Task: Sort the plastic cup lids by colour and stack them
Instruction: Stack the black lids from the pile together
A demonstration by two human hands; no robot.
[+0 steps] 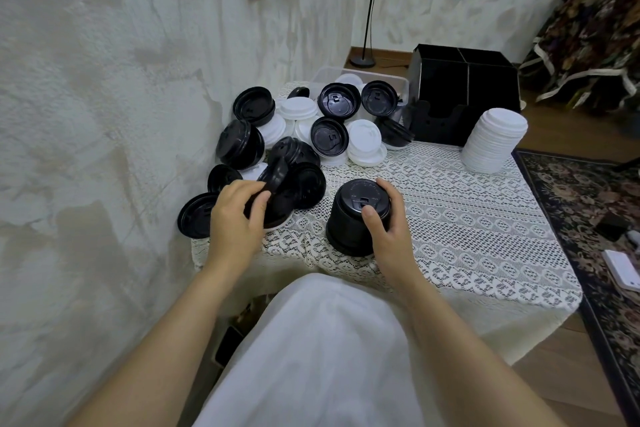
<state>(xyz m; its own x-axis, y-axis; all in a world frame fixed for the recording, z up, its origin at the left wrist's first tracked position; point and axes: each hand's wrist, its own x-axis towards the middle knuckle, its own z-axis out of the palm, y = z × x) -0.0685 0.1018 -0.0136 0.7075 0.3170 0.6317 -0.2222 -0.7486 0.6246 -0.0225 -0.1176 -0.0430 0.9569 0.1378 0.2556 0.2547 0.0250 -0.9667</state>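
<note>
A tall stack of black lids (349,218) stands near the table's front edge. My right hand (388,222) grips it from the right, thumb on the top lid. My left hand (235,215) holds black lids (277,180) at the near end of a mixed heap of black and white lids (311,135) piled against the left wall. A tall stack of white lids (491,140) stands at the right edge of the table.
The table wears a white lace cloth (467,218). A black box (464,94) and a clear plastic bin (346,78) stand at the back. A lamp stand (367,28) rises behind. A patterned rug (588,218) lies on the right.
</note>
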